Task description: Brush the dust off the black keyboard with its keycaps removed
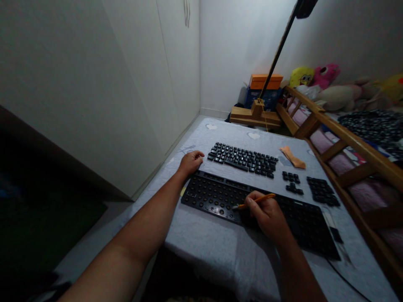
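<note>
A black keyboard base with its keycaps off lies across the front of the table, rows of round key seats showing. My right hand is closed on a slim orange-handled brush, whose greyish tip touches the lower middle of the base. At the base's back left corner rests my left hand, fingers loosely bent and apart from the thumb, with nothing seen in it. Behind the base, the loose black keycaps are laid out in keyboard order. Smaller keycap groups and a number-pad block sit to the right.
An orange cloth lies at the table's right rear. Beside the base's right end is a clear, thin item with a dark band. A cable runs off the front right. A wooden bed rail borders the right, a white cabinet the left.
</note>
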`<state>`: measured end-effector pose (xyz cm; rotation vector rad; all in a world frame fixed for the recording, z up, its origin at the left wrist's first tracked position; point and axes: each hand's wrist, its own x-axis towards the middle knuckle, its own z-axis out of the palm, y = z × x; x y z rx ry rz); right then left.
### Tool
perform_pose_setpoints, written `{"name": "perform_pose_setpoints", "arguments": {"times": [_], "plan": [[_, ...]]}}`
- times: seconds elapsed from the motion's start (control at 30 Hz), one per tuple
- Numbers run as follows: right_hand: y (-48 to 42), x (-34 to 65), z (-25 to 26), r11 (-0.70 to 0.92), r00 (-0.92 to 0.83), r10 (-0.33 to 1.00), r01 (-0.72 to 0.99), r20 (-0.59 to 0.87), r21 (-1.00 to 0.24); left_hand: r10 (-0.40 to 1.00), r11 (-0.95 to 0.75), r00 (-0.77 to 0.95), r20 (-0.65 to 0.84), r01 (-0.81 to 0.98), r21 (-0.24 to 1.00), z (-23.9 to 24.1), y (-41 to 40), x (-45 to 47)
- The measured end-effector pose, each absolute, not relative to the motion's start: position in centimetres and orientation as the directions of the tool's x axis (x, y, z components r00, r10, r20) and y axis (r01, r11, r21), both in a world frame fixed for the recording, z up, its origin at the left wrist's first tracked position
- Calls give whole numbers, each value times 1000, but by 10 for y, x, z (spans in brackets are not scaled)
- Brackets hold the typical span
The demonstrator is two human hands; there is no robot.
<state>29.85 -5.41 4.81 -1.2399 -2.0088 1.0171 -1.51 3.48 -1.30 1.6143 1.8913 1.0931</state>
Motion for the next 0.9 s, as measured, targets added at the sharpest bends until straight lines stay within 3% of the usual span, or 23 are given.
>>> {"name": "perform_pose_setpoints", "arguments": {"times": [0.37, 0.6, 0.9], "plan": [[-57, 301, 47, 222, -466, 884, 385, 18, -896, 957, 14, -237, 169, 617, 787, -14, 34, -15], [-53, 302, 44, 311, -267, 943, 495, 198, -811, 954, 5, -237, 181, 619, 785, -15, 36, -16], [-52, 302, 45, 356, -356, 919, 557, 171, -750, 957, 14, -235, 171, 624, 781, -14, 36, -16]]}}
